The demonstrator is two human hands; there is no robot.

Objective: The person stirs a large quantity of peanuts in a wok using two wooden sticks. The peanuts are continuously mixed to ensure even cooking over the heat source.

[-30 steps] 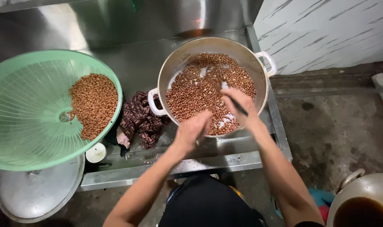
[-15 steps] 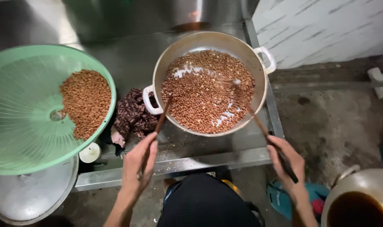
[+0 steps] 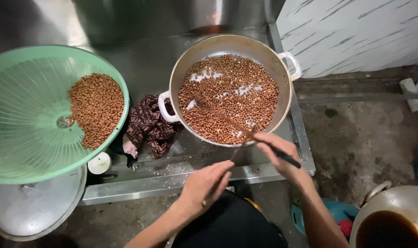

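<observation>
Right hand fingers pinch stick reaching into pot.

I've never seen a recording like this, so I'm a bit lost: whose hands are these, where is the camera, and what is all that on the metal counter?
No machine here: a person wears a camera on the head, so you look down along their own arms. The left hand and right hand each hold a long thin stick; the right hand's stirring stick reaches into a big metal pot full of brown peanuts, with white grains showing between them. Beside the pot lies a patterned brown cloth. To the left, a green plastic basket holds another heap of nuts. Below it lie a round metal lid and a small white cup. At bottom right is a second pot of dark liquid.
</observation>
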